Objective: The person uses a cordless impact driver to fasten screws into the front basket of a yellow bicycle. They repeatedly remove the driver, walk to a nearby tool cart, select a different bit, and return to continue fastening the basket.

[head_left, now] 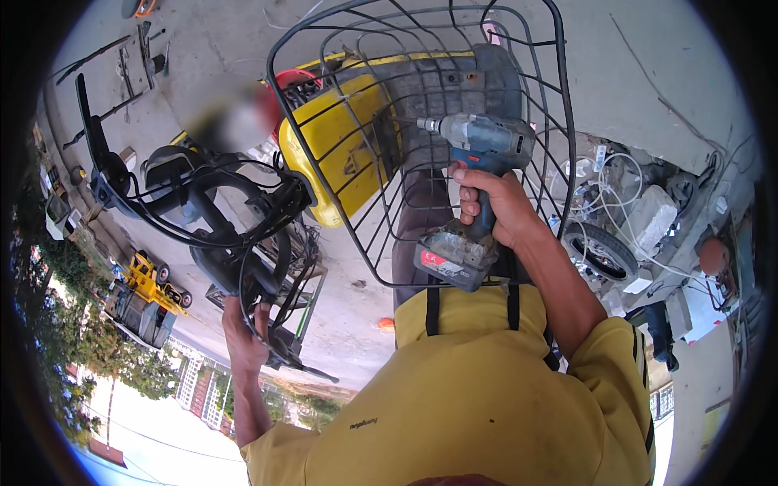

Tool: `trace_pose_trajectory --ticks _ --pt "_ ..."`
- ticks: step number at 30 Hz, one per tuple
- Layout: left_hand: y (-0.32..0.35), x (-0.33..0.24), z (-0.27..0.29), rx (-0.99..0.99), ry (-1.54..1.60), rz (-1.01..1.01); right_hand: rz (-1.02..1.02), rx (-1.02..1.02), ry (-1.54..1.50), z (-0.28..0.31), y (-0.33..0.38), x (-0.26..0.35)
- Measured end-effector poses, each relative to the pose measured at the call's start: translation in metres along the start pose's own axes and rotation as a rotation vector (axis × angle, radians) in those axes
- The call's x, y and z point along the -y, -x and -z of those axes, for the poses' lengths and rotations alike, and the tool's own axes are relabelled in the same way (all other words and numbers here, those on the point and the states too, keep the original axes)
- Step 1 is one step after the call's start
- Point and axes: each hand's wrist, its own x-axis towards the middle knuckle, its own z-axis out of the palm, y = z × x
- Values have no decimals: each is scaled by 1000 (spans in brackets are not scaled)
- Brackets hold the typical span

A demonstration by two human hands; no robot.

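Note:
In my right hand (pixel 494 206) is a cordless impact driver (pixel 490 142), the fingers wrapped round its handle. Its chuck points left, and a grey-and-red battery pack (pixel 451 257) sits at its base. The tool is over a black wire basket (pixel 567 97), whose bars show around and behind it. Left of it, my left hand (pixel 245 328) is closed round the lower end of a black handlebar (pixel 235 271). Black cables (pixel 219 236) and a brake lever (pixel 91 121) run along the bar. Through the basket bars shows a yellow body panel (pixel 336 146).
Concrete floor (pixel 648 89) spreads around the vehicle. To the right, a small tyre (pixel 601 251) lies among rubble and white cable (pixel 624 206). Hand tools (pixel 146 57) lie at the far left. A yellow machine with wheels (pixel 154 283) stands to the left. A patch beyond the handlebar is blurred.

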Motion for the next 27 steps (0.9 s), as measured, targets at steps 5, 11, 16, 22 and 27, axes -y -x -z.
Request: trace_pose_trajectory --ticks 5,11,16,22,27 --pt "-1 -1 0 6 28 -5 31 -18 17 -5 4 -2" --pt "-3 3 2 29 56 8 48 -13 32 -6 5 -3" --pt "-2 1 2 29 59 26 10 -18 42 -8 5 -1" --pt "-5 8 4 40 67 6 -53 -125 104 -11 -2 29" --pt "-4 6 4 55 96 -20 180 -230 460 -1 -15 34"
